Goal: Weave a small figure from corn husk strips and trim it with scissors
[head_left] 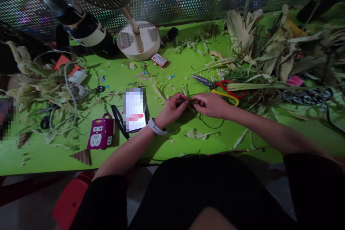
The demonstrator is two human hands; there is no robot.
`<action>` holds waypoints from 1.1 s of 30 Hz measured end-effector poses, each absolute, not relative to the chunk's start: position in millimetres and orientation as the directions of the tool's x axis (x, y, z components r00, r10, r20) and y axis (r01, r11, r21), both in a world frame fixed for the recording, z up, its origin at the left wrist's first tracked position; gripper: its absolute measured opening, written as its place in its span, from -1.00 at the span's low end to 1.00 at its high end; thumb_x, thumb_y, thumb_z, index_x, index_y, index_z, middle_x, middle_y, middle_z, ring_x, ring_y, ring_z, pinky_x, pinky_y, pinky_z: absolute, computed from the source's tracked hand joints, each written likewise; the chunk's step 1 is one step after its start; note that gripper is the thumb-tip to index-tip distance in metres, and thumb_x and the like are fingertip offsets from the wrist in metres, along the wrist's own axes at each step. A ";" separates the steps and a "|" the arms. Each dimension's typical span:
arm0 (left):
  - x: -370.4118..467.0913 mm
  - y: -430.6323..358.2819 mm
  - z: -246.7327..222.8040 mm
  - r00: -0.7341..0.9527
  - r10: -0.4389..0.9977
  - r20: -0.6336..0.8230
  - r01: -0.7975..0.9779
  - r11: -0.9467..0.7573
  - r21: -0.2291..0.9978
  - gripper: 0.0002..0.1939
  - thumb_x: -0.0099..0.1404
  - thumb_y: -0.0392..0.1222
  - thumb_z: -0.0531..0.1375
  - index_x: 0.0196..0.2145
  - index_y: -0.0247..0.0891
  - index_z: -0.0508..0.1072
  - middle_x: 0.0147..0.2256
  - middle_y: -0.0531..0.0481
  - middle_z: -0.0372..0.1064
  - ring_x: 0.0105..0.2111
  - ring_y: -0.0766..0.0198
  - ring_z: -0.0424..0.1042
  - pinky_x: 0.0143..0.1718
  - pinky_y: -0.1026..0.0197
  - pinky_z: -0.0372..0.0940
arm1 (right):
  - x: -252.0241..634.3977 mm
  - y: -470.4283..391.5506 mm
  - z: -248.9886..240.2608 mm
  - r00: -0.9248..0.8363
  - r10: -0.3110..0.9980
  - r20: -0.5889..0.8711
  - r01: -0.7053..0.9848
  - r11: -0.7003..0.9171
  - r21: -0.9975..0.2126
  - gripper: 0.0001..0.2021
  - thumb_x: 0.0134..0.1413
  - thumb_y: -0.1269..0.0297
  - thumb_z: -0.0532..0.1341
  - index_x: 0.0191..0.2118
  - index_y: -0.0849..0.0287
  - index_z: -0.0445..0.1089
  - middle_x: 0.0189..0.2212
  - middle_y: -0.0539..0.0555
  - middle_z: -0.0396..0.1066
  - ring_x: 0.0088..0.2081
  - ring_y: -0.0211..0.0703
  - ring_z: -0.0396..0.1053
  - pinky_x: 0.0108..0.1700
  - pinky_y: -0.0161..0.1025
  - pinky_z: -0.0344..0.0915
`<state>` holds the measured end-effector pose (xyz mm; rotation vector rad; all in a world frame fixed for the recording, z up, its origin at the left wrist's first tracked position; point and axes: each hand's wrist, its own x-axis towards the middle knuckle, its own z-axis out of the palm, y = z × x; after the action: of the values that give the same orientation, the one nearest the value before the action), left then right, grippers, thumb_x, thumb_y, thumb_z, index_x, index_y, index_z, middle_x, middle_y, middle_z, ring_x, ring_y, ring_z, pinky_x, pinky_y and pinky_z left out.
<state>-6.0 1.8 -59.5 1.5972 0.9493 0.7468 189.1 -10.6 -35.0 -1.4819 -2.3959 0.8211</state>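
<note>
Near the table's [54,158] front edge lies a pale, crumpled leaf scrap [198,135]. Past it, the left hand [174,108] and right hand [211,105] nearly meet, fingertips pinched around a thin, dull green-brown strand [189,104] between them, its finer detail too small to tell. Open-bladed or closed, scissors [212,85] lie just beyond; dried husks [238,32] sit farther back.

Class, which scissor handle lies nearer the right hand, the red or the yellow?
The yellow handle, close beside the right hand; the red handle lies beyond it.
</note>
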 end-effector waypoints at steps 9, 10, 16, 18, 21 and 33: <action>-7.1 1.5 -57.3 0.508 0.859 -0.065 0.162 -0.021 0.987 -0.84 0.28 -0.14 0.16 -0.25 -0.25 0.28 -0.50 0.08 0.39 -0.51 0.37 0.40 -0.49 0.35 0.22 | 188.8 -9.8 -41.2 -0.422 0.903 -0.085 0.630 0.225 -0.744 -0.78 0.04 0.33 0.15 -0.18 0.22 0.44 -0.50 0.00 0.45 -0.48 -0.28 0.31 -0.41 -0.33 0.11; -7.3 1.8 -57.5 0.509 0.858 -0.061 0.161 -0.025 0.987 -0.85 0.28 -0.15 0.16 -0.25 -0.25 0.28 -0.51 0.08 0.39 -0.52 0.39 0.38 -0.50 0.36 0.20 | 188.3 -9.8 -40.7 -0.424 0.901 -0.091 0.629 0.221 -0.745 -0.78 0.02 0.32 0.18 -0.18 0.22 0.44 -0.51 -0.02 0.43 -0.49 -0.29 0.31 -0.42 -0.34 0.10; -7.2 2.1 -59.2 0.500 0.864 -0.059 0.177 -0.035 0.984 -0.88 0.30 -0.16 0.12 -0.25 -0.25 0.27 -0.55 0.11 0.31 -0.58 0.42 0.28 -0.55 0.37 0.11 | 183.4 -8.4 -42.8 -0.397 0.913 -0.090 0.629 0.200 -0.752 -0.79 -0.03 0.32 0.22 -0.21 0.21 0.38 -0.52 -0.04 0.38 -0.49 -0.29 0.28 -0.44 -0.35 0.07; -7.1 2.2 -59.1 0.501 0.864 -0.053 0.195 -0.053 0.979 -0.89 0.30 -0.18 0.12 -0.25 -0.25 0.27 -0.58 0.13 0.28 -0.60 0.43 0.23 -0.57 0.37 0.07 | 181.9 -7.9 -44.8 -0.395 0.917 -0.061 0.631 0.222 -0.743 -0.81 -0.04 0.33 0.22 -0.23 0.20 0.36 -0.50 -0.04 0.37 -0.49 -0.29 0.27 -0.43 -0.35 0.07; -6.7 2.4 -58.3 0.507 0.861 -0.028 0.213 -0.094 0.973 -0.91 0.29 -0.21 0.12 -0.26 -0.25 0.28 -0.60 0.16 0.23 -0.63 0.46 0.15 -0.60 0.38 0.01 | 180.4 -7.4 -46.6 -0.399 0.916 -0.049 0.657 0.248 -0.712 -0.82 -0.07 0.33 0.23 -0.26 0.19 0.34 -0.48 -0.03 0.38 -0.49 -0.28 0.26 -0.42 -0.34 0.07; -5.2 -0.4 -54.9 0.505 0.863 -0.024 0.183 -0.079 0.980 -0.87 0.30 -0.14 0.14 -0.27 -0.24 0.28 -0.55 0.12 0.33 -0.60 0.43 0.28 -0.58 0.37 0.09 | 183.5 -9.5 -55.6 -0.344 0.938 -0.042 0.531 0.157 -0.833 -0.91 0.01 0.28 0.17 -0.36 0.17 0.32 -0.54 -0.06 0.36 -0.50 -0.29 0.29 -0.44 -0.34 0.14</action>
<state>-5.2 -0.4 -54.9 1.5771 0.9257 0.7255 183.5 -9.5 -55.6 -1.3909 -1.9454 1.0819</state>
